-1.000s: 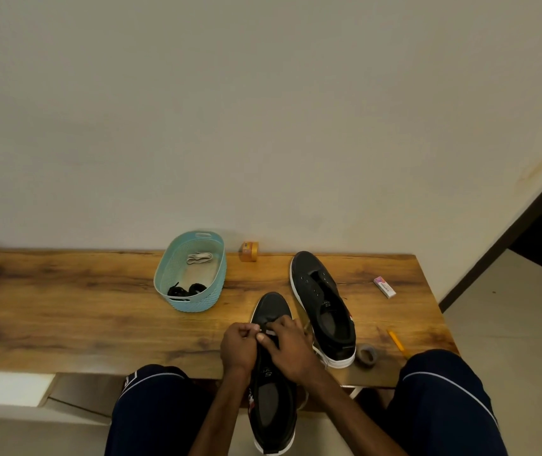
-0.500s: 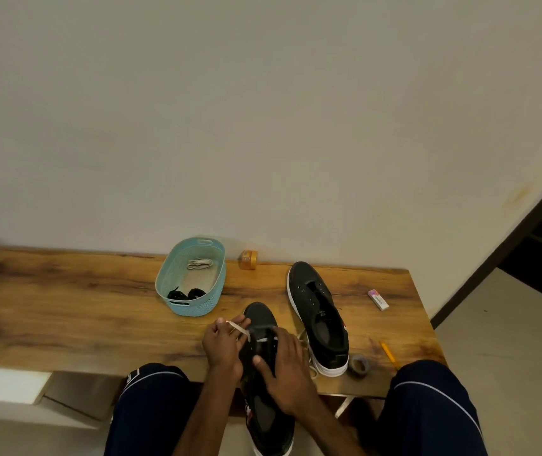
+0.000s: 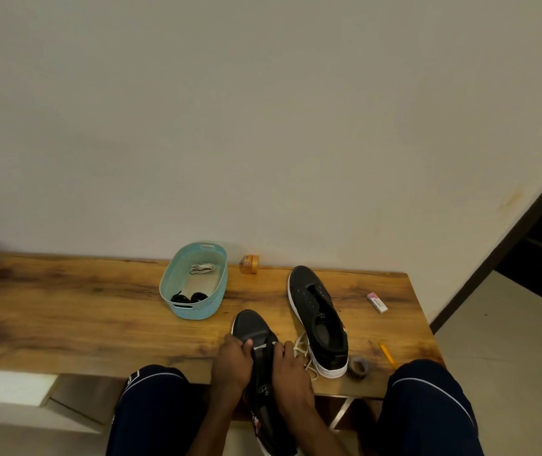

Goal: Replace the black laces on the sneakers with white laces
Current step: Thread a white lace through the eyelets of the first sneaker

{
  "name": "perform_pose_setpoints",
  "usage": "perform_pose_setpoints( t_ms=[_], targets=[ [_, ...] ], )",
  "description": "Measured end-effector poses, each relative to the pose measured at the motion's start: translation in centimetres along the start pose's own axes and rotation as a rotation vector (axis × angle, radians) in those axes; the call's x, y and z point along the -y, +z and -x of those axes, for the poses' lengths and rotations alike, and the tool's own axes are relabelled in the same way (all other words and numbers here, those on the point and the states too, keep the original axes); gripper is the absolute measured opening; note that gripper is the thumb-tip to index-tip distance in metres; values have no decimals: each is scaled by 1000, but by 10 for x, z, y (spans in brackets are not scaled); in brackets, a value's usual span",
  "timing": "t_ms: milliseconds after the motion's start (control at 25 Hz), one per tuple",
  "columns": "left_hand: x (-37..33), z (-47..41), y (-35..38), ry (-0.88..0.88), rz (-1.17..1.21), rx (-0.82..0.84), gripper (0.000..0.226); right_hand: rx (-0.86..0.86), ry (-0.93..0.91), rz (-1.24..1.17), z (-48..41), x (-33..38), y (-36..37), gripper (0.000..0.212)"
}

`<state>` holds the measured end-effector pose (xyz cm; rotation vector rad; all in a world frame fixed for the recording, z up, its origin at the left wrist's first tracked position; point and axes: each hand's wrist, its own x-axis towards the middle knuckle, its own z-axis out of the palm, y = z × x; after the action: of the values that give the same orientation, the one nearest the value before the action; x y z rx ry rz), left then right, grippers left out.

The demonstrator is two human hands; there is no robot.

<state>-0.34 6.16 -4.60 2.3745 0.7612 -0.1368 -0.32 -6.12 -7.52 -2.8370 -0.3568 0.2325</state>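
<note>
White lace (image 3: 260, 346) runs as one bar across the lowest eyelets of the near sneaker (image 3: 251, 327), at the lower centre of the frame. The shoe's toe rests on the table (image 3: 65, 317) while its heel hangs toward the lap, probably so the eyelets face up and sit within easy reach. The left hand (image 3: 231, 360) and right hand (image 3: 291, 368) flank it, each grip curled round a side of the shoe at the lace row. Whether the fingertips also pinch the lace is too small to tell. A loose tail (image 3: 302, 352) of lace loops just right of the shoe, likely left slack to feed the next eyelets.

The second sneaker (image 3: 319, 320) lies unlaced to the right, apparently waiting its turn. Above and left of the hands, the teal basket (image 3: 194, 312) holds bundled black laces (image 3: 187, 297) at its near end and a spare white bundle (image 3: 202, 268) at its far end, so old and new stay apart.
</note>
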Motion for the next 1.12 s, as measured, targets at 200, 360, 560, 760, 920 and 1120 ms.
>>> perform_pose_setpoints(
  t_ms=[200,360,560,760,920,1120],
  targets=[
    [-12,8,-34,185,217,152,35,37,89,9,-2,-12,0,42],
    [-16,10,-73,27,1005,-68,32,15,111,15,-7,-18,2,42],
    [-9,0,-85,-71,1622,-87,25,-51,145,2,-18,10,-12,33],
    [-3,-1,-23,47,209,-91,31,-80,90,-78,-10,6,-10,57],
    [4,-8,-1,64,-123,-10,26,-47,67,-85,-13,-1,-7,56],
    [-17,0,-33,-141,852,-11,31,44,83,-76,-13,16,-7,68]
  ],
)
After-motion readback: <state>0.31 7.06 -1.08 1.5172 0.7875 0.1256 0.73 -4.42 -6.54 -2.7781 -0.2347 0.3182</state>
